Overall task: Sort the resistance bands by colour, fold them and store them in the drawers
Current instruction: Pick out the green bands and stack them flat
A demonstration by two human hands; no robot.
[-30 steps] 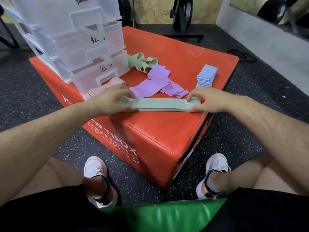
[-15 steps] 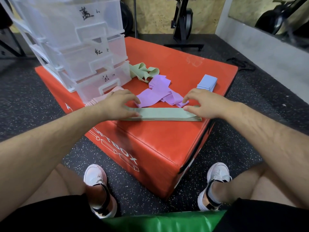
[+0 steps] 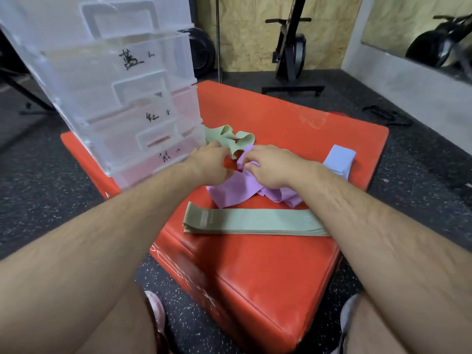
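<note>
nearest are the person's bare knees and a pale shoe [image 3: 156,311] on the speckled floor. in front of them stands the red box [image 3: 255,272]. near its front edge lies the flat green stack [image 3: 255,222], bands laid one on another, lengthwise from left to right, with no hand on it. just behind it the purple bands [image 3: 229,191] lie in a loose heap.

the two hands are close together above that heap. the left hand [image 3: 212,162] has curled fingers at the near end of the loose green band [image 3: 238,141]. the right hand [image 3: 269,167] has curled fingers on the top of the purple heap. the blur hides whether either one truly grips. to the right, apart from the heap, sits the folded blue stack [image 3: 341,159].

at the back left corner stands the clear drawer unit [image 3: 115,80], every drawer closed and each front marked in black handwriting. the bottom drawer [image 3: 153,167] and the one above show a pinkish tint through the plastic; whether that is bands inside or the red box behind, i cannot tell. the upper drawers look colourless.

half a second ago each hand lay on one end of the flat green stack. now both have left it and reached forward. the stack lies where it was.
</note>
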